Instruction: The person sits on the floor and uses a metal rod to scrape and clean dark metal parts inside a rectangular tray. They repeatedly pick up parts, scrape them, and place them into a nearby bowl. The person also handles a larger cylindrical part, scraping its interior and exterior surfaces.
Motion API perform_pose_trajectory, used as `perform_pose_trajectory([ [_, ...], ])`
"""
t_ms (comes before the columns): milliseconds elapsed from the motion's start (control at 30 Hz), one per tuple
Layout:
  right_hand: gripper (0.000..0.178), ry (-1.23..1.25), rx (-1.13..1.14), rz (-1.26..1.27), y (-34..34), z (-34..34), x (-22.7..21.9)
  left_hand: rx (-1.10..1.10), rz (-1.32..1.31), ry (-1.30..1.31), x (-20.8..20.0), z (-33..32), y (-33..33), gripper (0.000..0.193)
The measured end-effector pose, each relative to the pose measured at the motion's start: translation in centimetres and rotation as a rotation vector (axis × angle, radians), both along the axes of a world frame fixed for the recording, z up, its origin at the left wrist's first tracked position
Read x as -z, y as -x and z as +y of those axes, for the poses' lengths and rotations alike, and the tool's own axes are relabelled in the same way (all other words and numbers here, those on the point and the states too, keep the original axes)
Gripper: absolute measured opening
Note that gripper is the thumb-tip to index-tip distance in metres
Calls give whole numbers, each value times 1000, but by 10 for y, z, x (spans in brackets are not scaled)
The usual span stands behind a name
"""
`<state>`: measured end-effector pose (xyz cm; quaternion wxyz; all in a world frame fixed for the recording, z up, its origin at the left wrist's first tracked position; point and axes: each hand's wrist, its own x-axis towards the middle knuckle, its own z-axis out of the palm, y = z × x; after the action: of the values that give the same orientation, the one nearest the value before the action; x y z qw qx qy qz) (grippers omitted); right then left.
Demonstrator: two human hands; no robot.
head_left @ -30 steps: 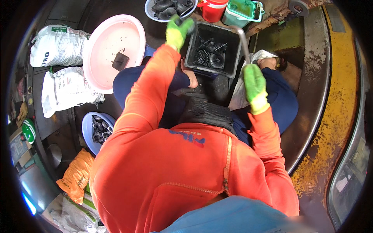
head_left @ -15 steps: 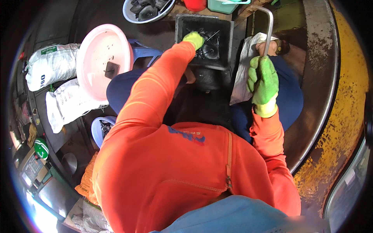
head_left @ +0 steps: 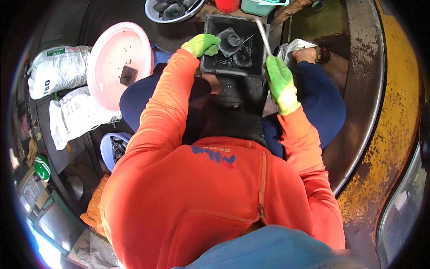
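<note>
- The black square-based part with a round raised centre [head_left: 230, 41] lies in the black rectangular plastic tray [head_left: 228, 71], toward its upper middle, its plate turned askew to the tray walls; being nearly square, it shows no clear long axis
- The left hand in a bright green glove [head_left: 202, 45] is the nearer one: the part lies just right of its fingertips, though whether they touch I cannot tell
- That hand reaches over the tray's left edge, fingers loosely extended, apparently grasping nothing
- The right hand in a matching green glove [head_left: 281, 80], beside the tray's lower right, is closed around a slim bent metal rod [head_left: 263, 36]
- The rod's long axis runs up and slightly left from the fist, past the tray's right side, its bent end pointing left; the part lies left of it, apart
- A second black part with a round cup [head_left: 242, 58] sits just below right of the first, with thin dark pieces about them
- The tray stands between the person's legs; left of it is a pale pink round basin [head_left: 105, 58], and above left a pale blue bowl [head_left: 166, 21] of black parts
- A rusty yellow metal panel [head_left: 394, 116] curves along the room's right side
</note>
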<state>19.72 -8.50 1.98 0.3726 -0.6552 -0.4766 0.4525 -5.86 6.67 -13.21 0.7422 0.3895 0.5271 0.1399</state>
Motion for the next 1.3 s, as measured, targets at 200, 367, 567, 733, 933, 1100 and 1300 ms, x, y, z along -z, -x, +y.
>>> perform_pose_trajectory([
  [200,40,201,-324,-263,36,2,58,-110,73,210,-18,-61,69,24],
  [367,51,294,-469,-426,60,-15,89,178,483,-91,6,-76,65,48],
  [567,42,258,-470,-543,66,-15,76,213,801,-905,23,-97,25,86],
  [733,29,-251,-415,-268,62,-25,71,76,808,-970,25,-104,8,81],
  [933,37,123,-490,-579,63,-18,84,13,741,-983,24,-102,6,72],
  [1100,42,-4,-420,-382,67,-22,77,-17,699,-1167,36,-104,5,70],
  [1300,42,-62,-362,-387,67,-27,85,-6,690,-1104,40,-104,7,79],
])
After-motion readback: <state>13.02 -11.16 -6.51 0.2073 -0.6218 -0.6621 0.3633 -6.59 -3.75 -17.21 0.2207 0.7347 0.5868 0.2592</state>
